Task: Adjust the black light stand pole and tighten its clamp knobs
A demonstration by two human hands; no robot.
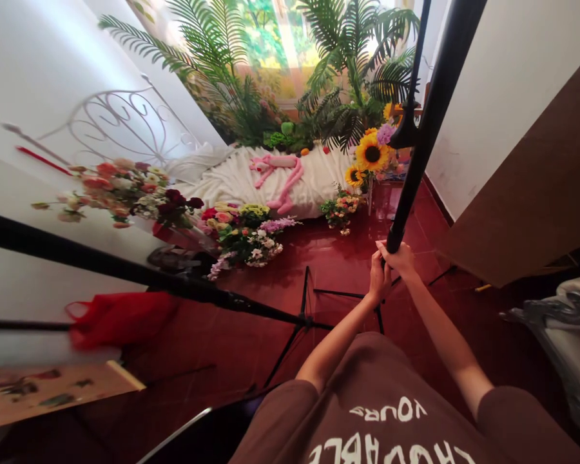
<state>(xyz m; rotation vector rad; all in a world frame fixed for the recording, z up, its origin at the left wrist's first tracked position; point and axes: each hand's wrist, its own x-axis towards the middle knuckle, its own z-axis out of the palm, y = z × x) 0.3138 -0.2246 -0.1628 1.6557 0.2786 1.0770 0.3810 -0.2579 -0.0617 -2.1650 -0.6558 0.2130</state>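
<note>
A thick black pole [423,138] rises from low right of centre toward the top right. My right hand [400,259] is wrapped round its lower end. Just left of it and slightly lower, my left hand [379,276] is closed round the thinner part of the same pole, touching my right hand. Some of its fingers are hidden. Another black pole [174,280] slants from the left edge down to a tripod base [305,321] on the floor.
A bed with a white cover [222,177] bears a pink plush toy [283,162]. Flower bunches [251,241] and sunflowers [371,153] stand before it. A red bag [120,319] is at left, a brown board [526,187] at right. Palm plants flank the window.
</note>
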